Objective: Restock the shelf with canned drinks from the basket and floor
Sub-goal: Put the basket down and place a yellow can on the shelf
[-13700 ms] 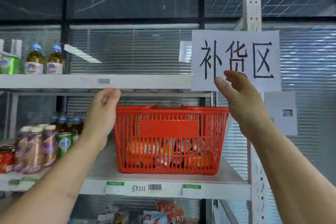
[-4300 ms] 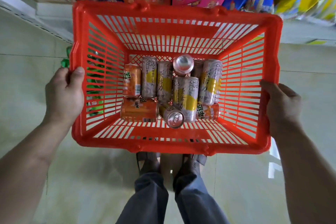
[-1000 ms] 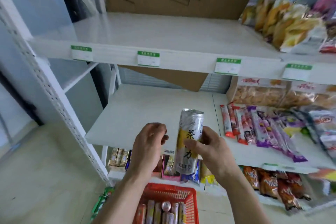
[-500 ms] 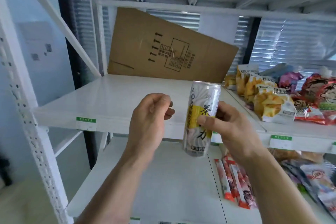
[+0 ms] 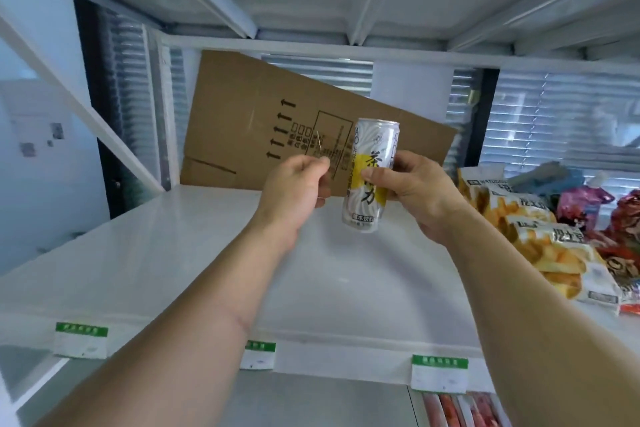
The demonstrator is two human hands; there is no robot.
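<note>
Bright daylight is coming in through the window blinds [image 5: 554, 121] at the back right, and it is making the whole picture look pale and a little washed out. The white shelf [image 5: 156, 253] is shining softly and is showing a faint glow near the middle. The arms are casting only weak, soft shadows on it. The dark strip on the left is staying almost black. The wide lens is bending things: the beams overhead are fanning out, and the corners are looking stretched. The snack bags [image 5: 554, 246] on the right are looking a bit smeared. The small writing on the price tags [image 5: 81, 340] is too fuzzy to read.
</note>
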